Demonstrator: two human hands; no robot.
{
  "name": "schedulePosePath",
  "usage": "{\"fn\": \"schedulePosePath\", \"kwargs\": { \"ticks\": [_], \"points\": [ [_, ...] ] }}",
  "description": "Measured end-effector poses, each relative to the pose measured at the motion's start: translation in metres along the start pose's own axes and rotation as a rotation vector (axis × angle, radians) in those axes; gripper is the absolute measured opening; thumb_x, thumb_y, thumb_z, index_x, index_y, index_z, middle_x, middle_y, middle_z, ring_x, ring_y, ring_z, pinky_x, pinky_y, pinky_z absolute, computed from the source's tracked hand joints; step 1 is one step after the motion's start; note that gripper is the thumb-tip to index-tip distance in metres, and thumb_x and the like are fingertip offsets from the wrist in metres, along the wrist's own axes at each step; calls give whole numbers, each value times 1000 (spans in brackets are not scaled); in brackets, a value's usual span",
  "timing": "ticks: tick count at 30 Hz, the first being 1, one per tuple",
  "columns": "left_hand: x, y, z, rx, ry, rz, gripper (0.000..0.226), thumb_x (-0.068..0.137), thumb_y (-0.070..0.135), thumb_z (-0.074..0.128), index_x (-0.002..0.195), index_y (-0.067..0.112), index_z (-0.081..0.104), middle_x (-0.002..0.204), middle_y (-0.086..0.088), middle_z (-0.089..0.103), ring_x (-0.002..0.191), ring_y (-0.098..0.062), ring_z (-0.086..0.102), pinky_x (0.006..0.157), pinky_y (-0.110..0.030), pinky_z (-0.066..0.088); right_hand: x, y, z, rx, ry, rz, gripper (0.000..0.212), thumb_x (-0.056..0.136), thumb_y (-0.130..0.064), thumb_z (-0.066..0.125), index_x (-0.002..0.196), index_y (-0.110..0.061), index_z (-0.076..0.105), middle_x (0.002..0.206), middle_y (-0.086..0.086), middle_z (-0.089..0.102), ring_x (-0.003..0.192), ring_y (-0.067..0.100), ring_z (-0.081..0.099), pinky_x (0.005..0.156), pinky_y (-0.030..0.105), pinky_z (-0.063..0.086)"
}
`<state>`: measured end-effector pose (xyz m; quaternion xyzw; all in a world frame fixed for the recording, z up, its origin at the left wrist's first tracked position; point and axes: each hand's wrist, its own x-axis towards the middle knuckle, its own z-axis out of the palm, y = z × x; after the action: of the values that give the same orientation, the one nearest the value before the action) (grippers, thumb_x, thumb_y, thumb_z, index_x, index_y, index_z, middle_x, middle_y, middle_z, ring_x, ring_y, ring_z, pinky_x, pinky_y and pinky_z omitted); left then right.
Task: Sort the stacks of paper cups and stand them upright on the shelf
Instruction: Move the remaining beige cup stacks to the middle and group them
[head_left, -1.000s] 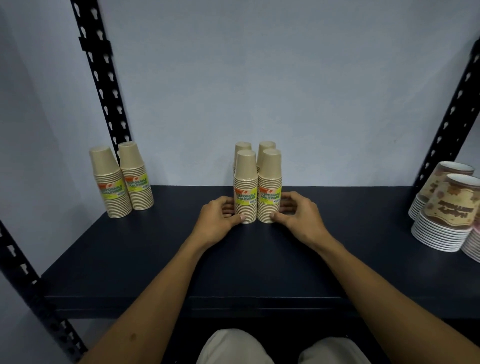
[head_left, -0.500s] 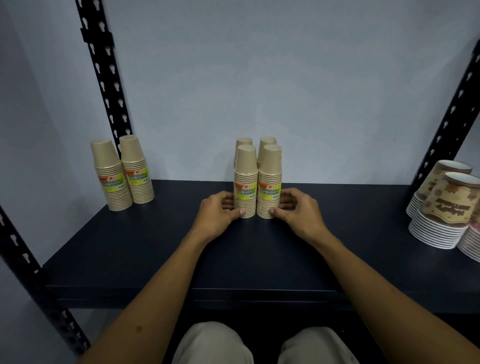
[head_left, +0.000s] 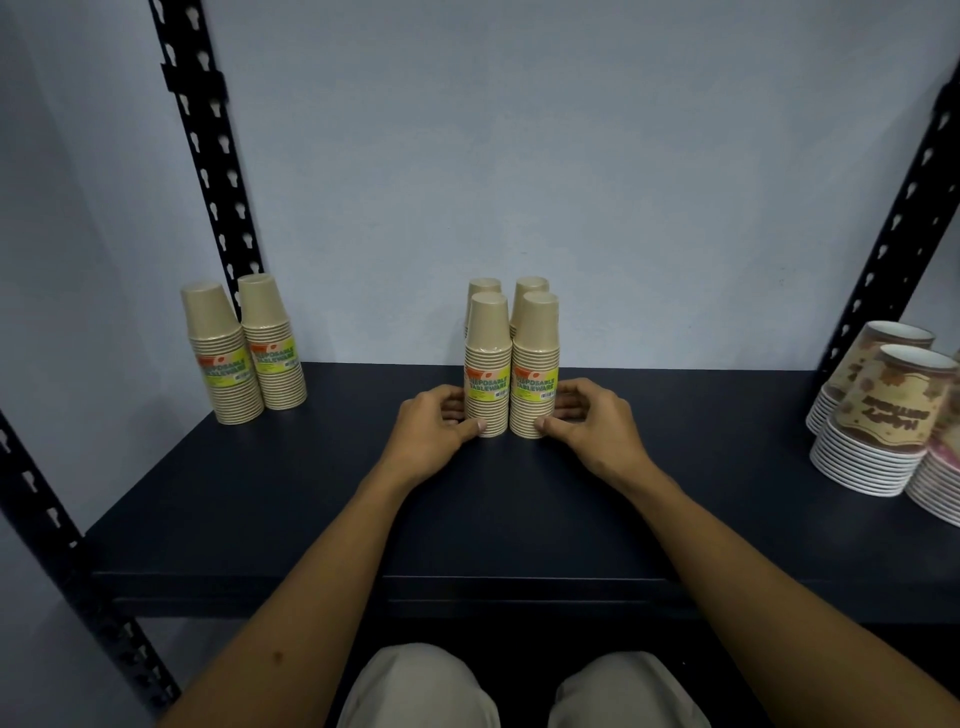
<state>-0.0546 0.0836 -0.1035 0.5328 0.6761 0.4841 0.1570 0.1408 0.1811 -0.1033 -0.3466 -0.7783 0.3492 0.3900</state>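
Observation:
Several tan paper cup stacks with yellow-green labels stand upside down in a tight block at the middle of the dark shelf (head_left: 322, 499). My left hand (head_left: 434, 434) grips the base of the front left stack (head_left: 487, 364). My right hand (head_left: 587, 431) grips the base of the front right stack (head_left: 535, 364). Two more stacks stand right behind them, mostly hidden. Another pair of the same tan stacks (head_left: 244, 353) stands at the shelf's far left.
Stacks of patterned brown-and-white cups (head_left: 878, 415) lean at the right end of the shelf. Black perforated uprights (head_left: 208, 140) frame the shelf on both sides, with a pale wall behind. The person's knees show below the front edge.
Both hands and the middle block of stacks have shifted slightly backward and the view has tilted a little; the grips are unchanged.

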Motion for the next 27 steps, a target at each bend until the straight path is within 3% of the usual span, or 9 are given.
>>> {"fn": "schedulePosePath", "kwargs": {
  "ticks": [12,17,20,23,27],
  "points": [
    [-2,3,-1,15,-15,-20,50,79,19,78,125,13,60,115,1,67,104,-10,63,92,-24,51,-2,-4,0,-39,-16,15,48,78,-19,81,120,-15,60,100,-11,66,90,0,64,71,8,49],
    [-8,1,-6,67,21,-49,59,77,25,80,130,12,57,123,-2,63,108,-12,60,93,-25,50,-9,-4,0,-63,-11,60,66,81,-26,78,137,-11,48,114,1,66,100,10,64,84,21,50],
    [-16,1,-10,131,41,-64,54,79,27,77,128,12,59,127,-4,62,113,-16,59,95,-28,49,-20,-8,-3,-136,20,81,65,86,-30,73,141,-10,43,122,6,61,105,14,60,85,25,48],
    [-27,2,-14,209,88,-54,42,83,25,73,123,15,63,126,-3,62,115,-15,57,91,-22,44,-30,-11,-5,-290,11,87,52,89,-30,68,134,-9,50,122,6,61,108,17,59,86,26,47],
    [-46,-1,-28,375,82,-46,40,87,30,68,124,18,62,123,-3,63,112,-16,57,90,-26,47,-40,-15,-3,-627,-59,37,25,91,-33,61,102,-11,65,103,4,65,89,19,61,77,38,55]
  ]
}}
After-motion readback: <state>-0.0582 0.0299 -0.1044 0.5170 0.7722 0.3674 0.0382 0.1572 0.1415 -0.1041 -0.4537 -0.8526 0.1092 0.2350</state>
